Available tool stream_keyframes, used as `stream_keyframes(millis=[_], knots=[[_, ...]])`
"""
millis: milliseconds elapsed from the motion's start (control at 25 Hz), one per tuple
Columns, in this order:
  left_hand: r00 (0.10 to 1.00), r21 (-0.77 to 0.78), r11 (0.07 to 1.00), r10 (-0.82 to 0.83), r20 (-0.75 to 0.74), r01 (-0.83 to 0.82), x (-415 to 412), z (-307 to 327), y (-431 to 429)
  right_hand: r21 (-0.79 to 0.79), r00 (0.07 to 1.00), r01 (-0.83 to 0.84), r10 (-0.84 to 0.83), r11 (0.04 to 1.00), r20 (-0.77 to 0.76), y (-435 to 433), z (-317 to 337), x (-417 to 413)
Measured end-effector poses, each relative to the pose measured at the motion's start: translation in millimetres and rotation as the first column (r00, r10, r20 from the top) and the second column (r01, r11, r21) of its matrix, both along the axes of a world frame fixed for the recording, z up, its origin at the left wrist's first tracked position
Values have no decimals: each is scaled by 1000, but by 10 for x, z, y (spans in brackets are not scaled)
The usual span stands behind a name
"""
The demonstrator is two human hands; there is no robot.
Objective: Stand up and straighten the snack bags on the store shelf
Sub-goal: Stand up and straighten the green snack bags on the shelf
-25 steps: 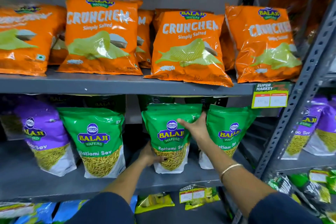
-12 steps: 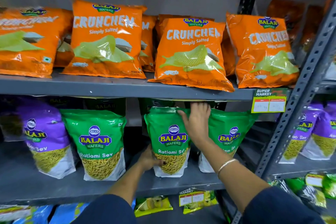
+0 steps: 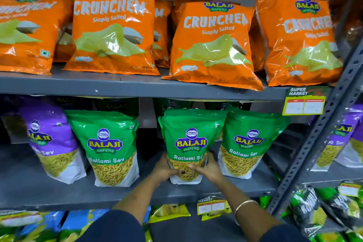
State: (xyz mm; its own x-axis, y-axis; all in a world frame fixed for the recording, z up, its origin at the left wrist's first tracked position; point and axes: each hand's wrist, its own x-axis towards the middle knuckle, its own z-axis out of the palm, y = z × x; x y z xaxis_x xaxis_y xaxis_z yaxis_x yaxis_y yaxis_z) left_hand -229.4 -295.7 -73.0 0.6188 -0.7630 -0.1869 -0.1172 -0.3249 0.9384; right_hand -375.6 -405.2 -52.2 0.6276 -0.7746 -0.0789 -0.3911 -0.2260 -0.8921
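Note:
A green Ratlami Sev bag [image 3: 190, 137] stands upright in the middle of the grey middle shelf [image 3: 59, 192]. My left hand [image 3: 164, 170] grips its lower left side and my right hand [image 3: 208, 169] grips its lower right side. A second green bag [image 3: 248, 139] leans against it on the right. Another green bag [image 3: 107, 143] stands apart to the left, beside a tilted purple Sev bag [image 3: 49, 137]. More green bags are half hidden in the dark behind.
Orange Crunchem chip bags [image 3: 214, 43] lean back along the upper shelf [image 3: 117, 86]. A price tag [image 3: 304, 102] hangs at its right end. A grey slotted upright [image 3: 322, 141] stands on the right, with purple bags [image 3: 341, 139] beyond. Snack bags fill the bottom shelf.
My right hand has come down from the top of the middle green bag to its lower right side. The bag now stands straighter. My left hand stays at its lower left.

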Motion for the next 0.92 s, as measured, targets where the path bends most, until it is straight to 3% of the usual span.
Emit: stream_keyframes(millis=[240, 320, 400, 440, 520, 600, 680, 800, 920], knots=[[996, 81, 997, -22, 88, 14, 176, 17, 276, 25, 995, -67, 65, 997, 72, 295, -54, 172], [994, 116, 993, -35, 100, 23, 225, 40, 339, -85, 975, 79, -59, 993, 215, 432, 210, 227], [994, 135, 990, -47, 98, 33, 254, 65, 349, -347, 916, 319, -194, 882, 351, 501, 638, 294], [994, 147, 989, -51, 97, 37, 263, 69, 344, -518, 918, 367, -212, 773, 335, 495, 857, 329], [994, 154, 987, -61, 91, 47, 243, 73, 329, -774, 971, 222, -210, 593, 117, 410, 1241, 406], [994, 132, 990, -67, 89, 55, 224, 91, 328, -798, 988, -34, -102, 602, -119, 308, 1521, 489], [993, 125, 991, -66, 101, 53, 214, 109, 331, -709, 981, -166, 38, 686, -193, 266, 1639, 534], [994, 135, 990, -63, 87, 51, 183, 115, 348, -763, 992, -111, 20, 636, -128, 310, 1603, 565], [992, 179, 983, -66, 104, 46, 118, 210, 372, -831, 991, 134, -94, 540, 98, 322, 1385, 508]])
